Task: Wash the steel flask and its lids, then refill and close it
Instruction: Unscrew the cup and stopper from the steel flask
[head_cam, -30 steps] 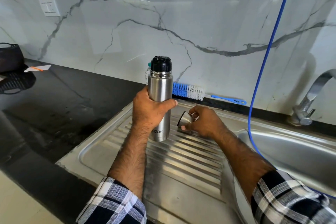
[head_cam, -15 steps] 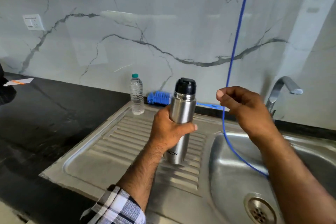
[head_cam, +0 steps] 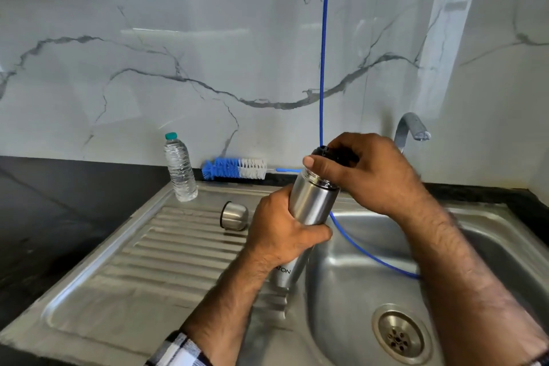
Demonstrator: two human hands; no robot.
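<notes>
My left hand [head_cam: 282,232] grips the body of the steel flask [head_cam: 312,205], which is tilted with its top toward the right, over the edge between drainboard and basin. My right hand [head_cam: 371,175] is closed over the flask's black inner lid [head_cam: 332,153] at the top. The steel outer cap [head_cam: 234,215] lies on its side on the drainboard, left of the flask and apart from both hands.
A plastic water bottle [head_cam: 179,168] stands at the drainboard's back left. A blue and white bottle brush [head_cam: 234,168] lies along the wall. A blue hose [head_cam: 323,53] hangs down into the sink basin [head_cam: 356,261]. The tap [head_cam: 411,128] is behind my right hand. Black counter [head_cam: 59,217] lies to the left.
My right hand let go of the steel cap on the drainboard, rose, and closed on the black lid. The flask moved right toward the basin and tilted.
</notes>
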